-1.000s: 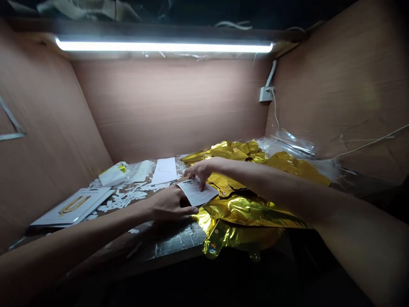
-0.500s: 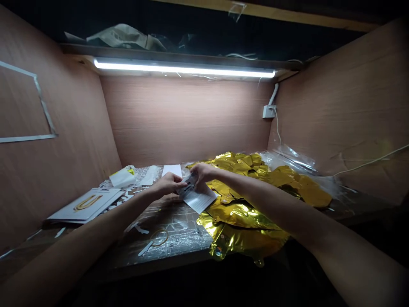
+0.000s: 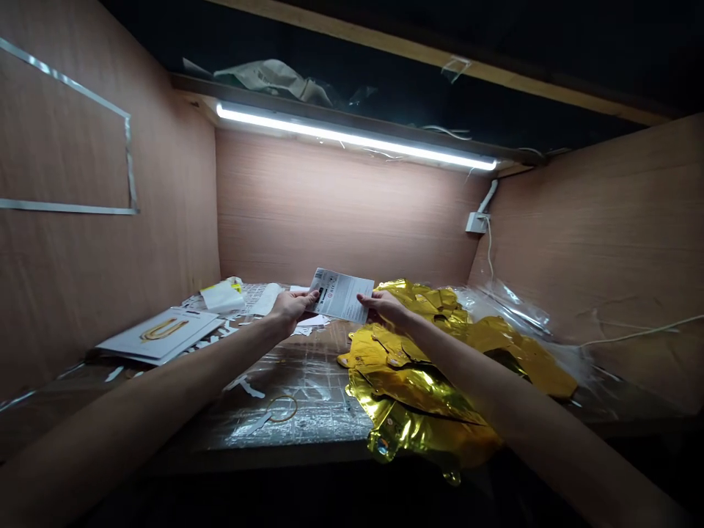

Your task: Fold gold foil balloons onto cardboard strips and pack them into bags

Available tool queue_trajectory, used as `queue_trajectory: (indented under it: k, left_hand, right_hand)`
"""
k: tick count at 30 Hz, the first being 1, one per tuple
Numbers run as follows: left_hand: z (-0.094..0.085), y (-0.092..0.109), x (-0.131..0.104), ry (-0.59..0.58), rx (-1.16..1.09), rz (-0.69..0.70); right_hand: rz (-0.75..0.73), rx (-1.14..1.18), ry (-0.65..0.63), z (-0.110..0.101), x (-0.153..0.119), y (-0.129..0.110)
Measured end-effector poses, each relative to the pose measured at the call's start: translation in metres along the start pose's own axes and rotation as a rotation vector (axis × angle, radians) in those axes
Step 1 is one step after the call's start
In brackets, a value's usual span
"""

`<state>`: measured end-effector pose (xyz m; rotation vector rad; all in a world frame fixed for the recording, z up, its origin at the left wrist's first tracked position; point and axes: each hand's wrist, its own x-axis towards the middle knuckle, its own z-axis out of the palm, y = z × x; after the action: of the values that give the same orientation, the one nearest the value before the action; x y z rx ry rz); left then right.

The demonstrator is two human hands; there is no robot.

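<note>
1 printed paper (image 3: 344, 295) held at 2 ends
Left hand (image 3: 288, 309) and right hand (image 3: 389, 308) pinch it near gold foil (image 3: 421, 385).

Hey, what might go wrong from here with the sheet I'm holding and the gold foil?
The sheet is gripped at opposite sides by the left hand and right hand, so an uneven pull might crease it. The gold foil hangs over the front edge of the table, so a brush from the right forearm could perhaps slide some off.
</note>
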<state>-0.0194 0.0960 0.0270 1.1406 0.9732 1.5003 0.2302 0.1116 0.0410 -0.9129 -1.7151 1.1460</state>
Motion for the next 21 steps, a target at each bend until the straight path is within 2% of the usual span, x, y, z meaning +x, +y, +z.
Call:
queue_trajectory:
  k: [5,11,16,21]
  left_hand:
    - [-0.003,-0.001,-0.004,-0.071,-0.018,-0.038]
    - [-0.013,0.007,-0.007,-0.196,0.056,0.004]
    - [-0.007,0.01,-0.016,-0.245,0.144,0.05]
    - [-0.001,0.007,-0.019,-0.201,0.233,0.08]
  right_hand:
    - [-0.035,-0.019,0.034,0.019,-0.008,0.021]
    - [-0.053,-0.008,0.032,0.018,-0.014,0.039]
    - [-0.075,-0.003,0.032,0.013,-0.018,0.04]
    - [-0.089,-0.021,0.001,0.01,-0.022,0.035]
